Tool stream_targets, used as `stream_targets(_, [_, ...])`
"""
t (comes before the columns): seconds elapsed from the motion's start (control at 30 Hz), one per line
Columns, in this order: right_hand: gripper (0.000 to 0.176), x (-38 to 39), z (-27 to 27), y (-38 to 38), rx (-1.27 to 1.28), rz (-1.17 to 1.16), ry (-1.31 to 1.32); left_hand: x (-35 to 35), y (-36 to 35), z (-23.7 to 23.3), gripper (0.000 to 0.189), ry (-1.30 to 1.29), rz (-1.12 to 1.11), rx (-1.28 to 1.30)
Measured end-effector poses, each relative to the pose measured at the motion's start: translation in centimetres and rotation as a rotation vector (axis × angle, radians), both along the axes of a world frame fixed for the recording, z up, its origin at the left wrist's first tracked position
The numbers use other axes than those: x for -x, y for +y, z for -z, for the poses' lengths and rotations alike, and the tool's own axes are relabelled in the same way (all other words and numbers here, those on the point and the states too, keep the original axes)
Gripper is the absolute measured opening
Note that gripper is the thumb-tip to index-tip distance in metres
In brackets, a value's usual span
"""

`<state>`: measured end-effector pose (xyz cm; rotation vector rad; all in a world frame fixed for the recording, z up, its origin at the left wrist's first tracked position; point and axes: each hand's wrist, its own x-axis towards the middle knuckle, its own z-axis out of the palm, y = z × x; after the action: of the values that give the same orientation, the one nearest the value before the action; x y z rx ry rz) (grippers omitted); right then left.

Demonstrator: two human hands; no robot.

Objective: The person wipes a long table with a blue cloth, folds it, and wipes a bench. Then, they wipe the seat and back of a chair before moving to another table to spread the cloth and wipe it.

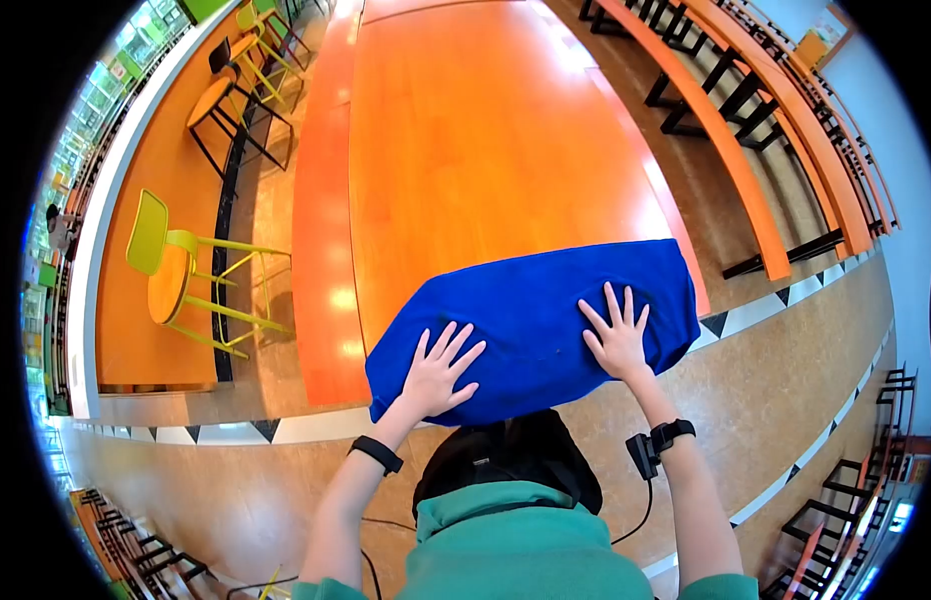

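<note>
A blue cloth (531, 300) lies over the near end of a long orange table (466, 130), its near edge reaching toward my body. My left hand (443, 372) rests flat on the left part of the cloth, fingers spread. Toward the right side, my right hand (618, 333) lies on the same cloth, its fingers also stretched apart. Slight wrinkles run through the fabric around both palms. What is under the cloth, apart from the table end, is hidden.
Yellow stools (171, 270) stand left of the table beside an orange counter (156, 350). On the right are long orange benches (706, 120) with black legs. A black bag (506, 460) is at my front, and a cable (641, 515) hangs from my right wrist.
</note>
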<state>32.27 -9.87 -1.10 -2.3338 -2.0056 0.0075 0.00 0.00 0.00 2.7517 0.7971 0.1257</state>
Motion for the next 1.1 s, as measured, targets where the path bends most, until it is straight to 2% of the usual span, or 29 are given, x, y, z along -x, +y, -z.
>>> stream_targets(0.07, [0.047,0.6,-1.2,-2.1,0.021,-0.029,0.029,1.1,-2.1,-1.7,0.063,0.002,0.02,0.079])
stream_targets(0.1, [0.047,-1.9,0.0,2.7,-0.025,-0.024,0.005,-1.4,2.7,0.6,0.063,-0.052,0.019,0.024])
stream_targets(0.17, [0.048,-1.8,-0.2,3.4,0.02,-0.004,0.026,-1.6,3.7,-0.3,0.063,-0.034,0.009,0.091])
stream_targets(0.2, [0.049,-3.1,0.0,7.6,-0.062,0.002,-0.009,-3.1,8.1,-0.3,0.064,-0.06,0.013,0.004])
stream_targets(0.3, [0.049,-4.5,0.5,10.8,-0.106,0.012,-0.047,-4.8,12.3,0.4,0.064,-0.064,0.027,-0.054])
stream_targets(0.37, [0.048,-4.7,0.5,11.4,-0.045,0.021,-0.047,-5.2,13.7,0.1,0.064,-0.029,0.035,-0.001])
stream_targets(0.47, [0.047,-7.1,0.1,16.5,-0.08,0.031,-0.068,-7.7,19.5,-0.4,0.064,-0.041,0.047,-0.055])
stream_targets(0.7, [0.045,-11.4,1.0,25.4,-0.182,-0.031,-0.053,-10.9,27.5,-0.3,0.063,-0.028,0.039,-0.128])
stream_targets(1.1, [0.046,-18.0,2.9,40.2,-0.298,-0.117,-0.179,-16.1,40.5,0.9,0.056,-0.07,-0.016,-0.275])
